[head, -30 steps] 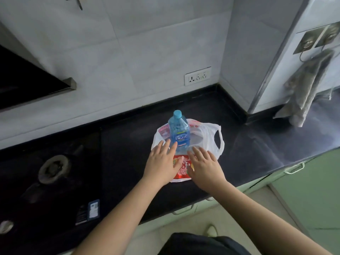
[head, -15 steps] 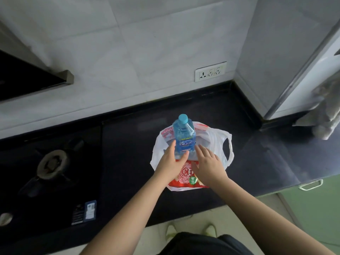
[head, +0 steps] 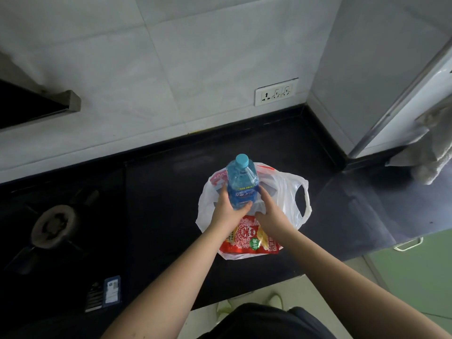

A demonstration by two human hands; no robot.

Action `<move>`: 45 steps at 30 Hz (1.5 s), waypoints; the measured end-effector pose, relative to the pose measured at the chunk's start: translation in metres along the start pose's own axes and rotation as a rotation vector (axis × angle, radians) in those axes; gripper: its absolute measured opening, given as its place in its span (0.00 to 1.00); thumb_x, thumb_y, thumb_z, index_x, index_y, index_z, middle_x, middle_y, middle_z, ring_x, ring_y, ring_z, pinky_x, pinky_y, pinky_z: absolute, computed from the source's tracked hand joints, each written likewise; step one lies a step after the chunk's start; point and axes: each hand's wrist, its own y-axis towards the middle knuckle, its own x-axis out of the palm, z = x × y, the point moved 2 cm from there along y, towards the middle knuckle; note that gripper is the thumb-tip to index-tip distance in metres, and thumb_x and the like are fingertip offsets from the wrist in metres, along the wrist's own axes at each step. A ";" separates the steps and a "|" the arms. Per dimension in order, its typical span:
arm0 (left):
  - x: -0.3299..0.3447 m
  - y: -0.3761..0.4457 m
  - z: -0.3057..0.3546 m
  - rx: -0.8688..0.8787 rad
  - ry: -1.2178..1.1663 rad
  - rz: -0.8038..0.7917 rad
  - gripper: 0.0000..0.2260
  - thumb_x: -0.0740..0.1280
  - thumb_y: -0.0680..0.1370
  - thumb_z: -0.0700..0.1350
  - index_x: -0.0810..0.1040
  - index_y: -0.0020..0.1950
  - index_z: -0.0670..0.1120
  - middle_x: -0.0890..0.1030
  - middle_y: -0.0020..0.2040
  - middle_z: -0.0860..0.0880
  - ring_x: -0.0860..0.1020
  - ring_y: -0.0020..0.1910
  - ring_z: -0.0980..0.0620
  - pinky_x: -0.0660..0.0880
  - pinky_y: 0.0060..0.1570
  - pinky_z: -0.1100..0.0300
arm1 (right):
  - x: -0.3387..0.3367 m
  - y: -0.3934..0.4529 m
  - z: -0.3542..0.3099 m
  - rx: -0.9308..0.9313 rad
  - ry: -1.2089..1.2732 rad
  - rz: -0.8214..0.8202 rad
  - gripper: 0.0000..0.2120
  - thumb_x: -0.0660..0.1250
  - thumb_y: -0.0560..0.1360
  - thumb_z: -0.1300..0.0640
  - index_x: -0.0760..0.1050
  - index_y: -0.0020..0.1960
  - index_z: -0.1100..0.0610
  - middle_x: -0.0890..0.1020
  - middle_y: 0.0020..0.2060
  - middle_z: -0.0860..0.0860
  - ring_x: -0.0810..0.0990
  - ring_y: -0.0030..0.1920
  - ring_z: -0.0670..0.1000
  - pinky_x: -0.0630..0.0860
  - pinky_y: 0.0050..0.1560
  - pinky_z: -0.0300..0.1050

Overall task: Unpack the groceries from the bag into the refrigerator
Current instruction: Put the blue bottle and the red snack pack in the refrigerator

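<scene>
There is only the one camera, worn on the person's head, looking steeply down and forward over the black countertop (head: 171,192) toward the tiled wall (head: 171,57) at 12 o'clock. It sits close, within arm's reach of the white plastic bag (head: 286,192) near the middle of the picture, with both forearms entering from 6 o'clock. The wide lens bends the edges, taking in a gas burner (head: 52,226) at 9 o'clock and a hanging cloth (head: 430,155) at 3 o'clock; no second view shares the scene.

Home kitchen: gas burner (head: 52,226), tiled wall (head: 195,57), black countertop (head: 171,192).
</scene>
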 end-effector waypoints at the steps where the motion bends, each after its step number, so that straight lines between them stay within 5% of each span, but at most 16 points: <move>1: 0.001 0.003 -0.001 -0.003 0.006 0.009 0.33 0.73 0.74 0.53 0.60 0.74 0.54 0.74 0.68 0.52 0.75 0.66 0.50 0.74 0.62 0.54 | -0.001 0.001 0.001 0.012 0.019 -0.001 0.28 0.57 0.81 0.59 0.52 0.75 0.39 0.70 0.68 0.47 0.77 0.54 0.46 0.80 0.48 0.40; 3: 0.003 0.008 0.001 0.005 0.031 0.012 0.32 0.74 0.73 0.55 0.62 0.72 0.55 0.75 0.66 0.53 0.75 0.65 0.50 0.74 0.64 0.48 | -0.002 0.003 0.001 0.020 0.036 0.007 0.28 0.55 0.81 0.60 0.54 0.75 0.39 0.70 0.69 0.48 0.77 0.54 0.46 0.79 0.44 0.35; 7: -0.004 0.019 0.011 0.031 0.066 -0.041 0.30 0.76 0.72 0.53 0.67 0.70 0.53 0.77 0.61 0.54 0.77 0.59 0.54 0.74 0.47 0.65 | -0.002 0.006 0.003 0.031 0.031 0.022 0.27 0.52 0.82 0.62 0.56 0.75 0.40 0.70 0.69 0.47 0.75 0.41 0.41 0.73 0.33 0.28; 11: -0.007 0.029 0.009 0.038 0.009 -0.012 0.34 0.78 0.70 0.52 0.66 0.72 0.51 0.78 0.64 0.52 0.77 0.62 0.51 0.77 0.55 0.58 | 0.002 0.005 0.005 0.042 0.007 0.002 0.28 0.50 0.81 0.62 0.55 0.75 0.38 0.71 0.68 0.47 0.76 0.39 0.42 0.78 0.43 0.37; 14: -0.003 0.032 0.003 0.031 -0.068 0.044 0.39 0.78 0.69 0.51 0.61 0.75 0.51 0.74 0.68 0.52 0.75 0.65 0.51 0.76 0.58 0.57 | 0.011 0.002 0.010 -0.015 -0.012 -0.047 0.29 0.51 0.80 0.63 0.54 0.75 0.38 0.71 0.68 0.47 0.78 0.48 0.44 0.78 0.42 0.34; 17: 0.005 0.031 -0.003 0.015 -0.086 0.099 0.43 0.79 0.67 0.53 0.57 0.74 0.53 0.72 0.69 0.50 0.74 0.66 0.49 0.76 0.59 0.55 | 0.022 -0.002 0.024 -0.043 -0.133 -0.071 0.30 0.54 0.79 0.64 0.54 0.76 0.42 0.66 0.73 0.48 0.72 0.67 0.50 0.77 0.59 0.45; 19: 0.011 0.030 -0.004 0.021 -0.125 0.163 0.47 0.81 0.63 0.54 0.54 0.73 0.56 0.69 0.70 0.51 0.72 0.68 0.49 0.75 0.63 0.49 | 0.030 -0.006 0.040 -0.079 -0.316 -0.100 0.29 0.58 0.78 0.60 0.55 0.77 0.47 0.64 0.74 0.49 0.65 0.72 0.53 0.69 0.68 0.52; 21: 0.018 0.029 -0.003 0.027 -0.168 0.217 0.50 0.83 0.62 0.52 0.54 0.73 0.55 0.67 0.71 0.50 0.70 0.69 0.50 0.69 0.66 0.55 | 0.037 -0.012 0.055 -0.190 -0.469 -0.142 0.29 0.61 0.79 0.56 0.56 0.77 0.51 0.62 0.75 0.50 0.59 0.75 0.53 0.58 0.74 0.52; 24: 0.027 0.028 -0.001 0.029 -0.124 0.263 0.49 0.81 0.64 0.53 0.54 0.75 0.50 0.67 0.72 0.49 0.69 0.70 0.50 0.60 0.61 0.62 | 0.043 -0.016 0.068 -0.292 -0.622 -0.155 0.31 0.60 0.79 0.48 0.52 0.78 0.52 0.57 0.77 0.49 0.51 0.77 0.52 0.52 0.76 0.55; 29: 0.029 0.034 -0.001 0.029 -0.060 0.348 0.46 0.81 0.65 0.55 0.58 0.73 0.47 0.73 0.68 0.47 0.74 0.66 0.49 0.66 0.55 0.65 | 0.046 -0.016 0.072 -0.322 -0.853 -0.188 0.39 0.62 0.77 0.40 0.47 0.79 0.52 0.49 0.78 0.49 0.46 0.78 0.53 0.49 0.76 0.55; 34: 0.020 0.034 -0.002 0.093 -0.030 0.382 0.39 0.81 0.64 0.51 0.65 0.69 0.47 0.77 0.62 0.49 0.78 0.59 0.50 0.78 0.54 0.58 | 0.051 -0.015 0.071 -0.311 -0.971 -0.218 0.39 0.63 0.77 0.43 0.45 0.78 0.54 0.48 0.78 0.52 0.47 0.78 0.56 0.50 0.76 0.56; 38: 0.000 0.028 0.008 0.217 -0.022 0.334 0.35 0.81 0.65 0.48 0.69 0.67 0.47 0.79 0.60 0.50 0.78 0.56 0.54 0.76 0.50 0.64 | 0.049 -0.014 0.061 -0.281 -0.972 -0.232 0.36 0.61 0.79 0.48 0.46 0.79 0.54 0.48 0.78 0.53 0.46 0.78 0.56 0.48 0.76 0.56; 45: -0.039 0.004 0.029 0.414 -0.080 0.183 0.36 0.78 0.64 0.60 0.68 0.66 0.50 0.79 0.59 0.54 0.79 0.58 0.56 0.81 0.53 0.53 | 0.047 -0.014 0.048 -0.292 -0.994 -0.217 0.31 0.59 0.81 0.49 0.49 0.78 0.54 0.53 0.78 0.53 0.48 0.77 0.56 0.49 0.75 0.56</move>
